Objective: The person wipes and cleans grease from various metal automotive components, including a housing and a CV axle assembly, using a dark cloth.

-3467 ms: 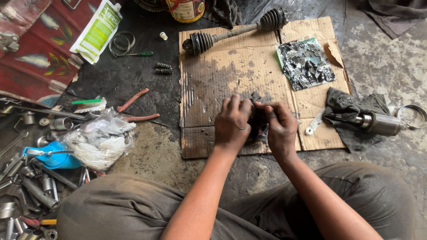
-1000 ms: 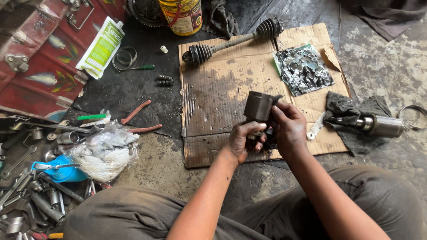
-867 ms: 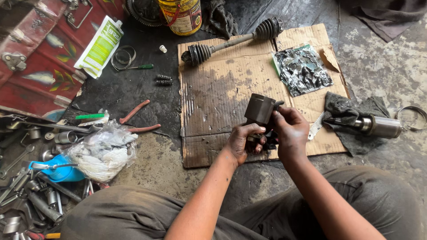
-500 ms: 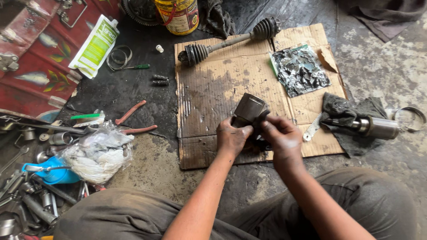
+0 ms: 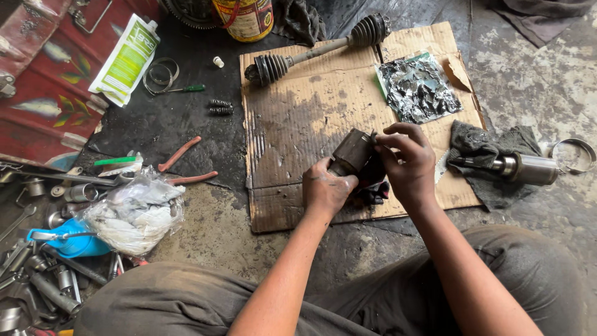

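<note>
A seated person's bare forearms extend from the bottom edge, with no sleeves, watch or gloves visible. Dark grease smears the left hand [image 5: 326, 190] and the right hand [image 5: 410, 165], heaviest on the knuckles and fingers. Grey-brown trousers [image 5: 168, 298], stained and dusty, cover both knees on either side of the forearms.

Bare cardboard sheet [image 5: 311, 106] at 11 to 12 o'clock of hands: open passage. Axle shaft [image 5: 317, 50] bars far edge at 12. Foil wrapper [image 5: 418, 87] at 1. Rag [image 5: 482, 149] and metal cylinder [image 5: 532, 169] close at 3. Pliers [image 5: 183, 165], plastic bag [image 5: 134, 208], tool heap [image 5: 37, 274] crowd 9.
</note>
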